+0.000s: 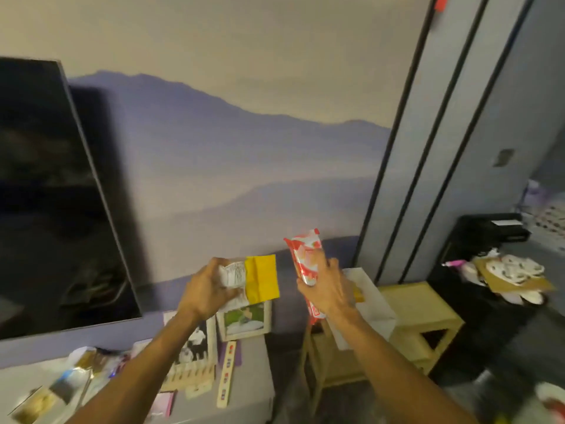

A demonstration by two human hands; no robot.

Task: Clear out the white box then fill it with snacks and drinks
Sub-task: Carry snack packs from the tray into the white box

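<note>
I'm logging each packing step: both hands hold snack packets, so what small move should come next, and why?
Probably lower the right hand with the red-and-white packet into the white box just beneath it on the wooden stool. The left hand with the yellow packet is farther off, over the grey table.

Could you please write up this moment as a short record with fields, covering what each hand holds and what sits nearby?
left hand: closed around a yellow and white snack packet, held up in the air
right hand: closed around a red and white snack packet, upright
white box: on the wooden stool, below and behind the right hand; its contents are mostly hidden
grey table: framed photos and small clutter
screen: dark, on the wall at left
</note>
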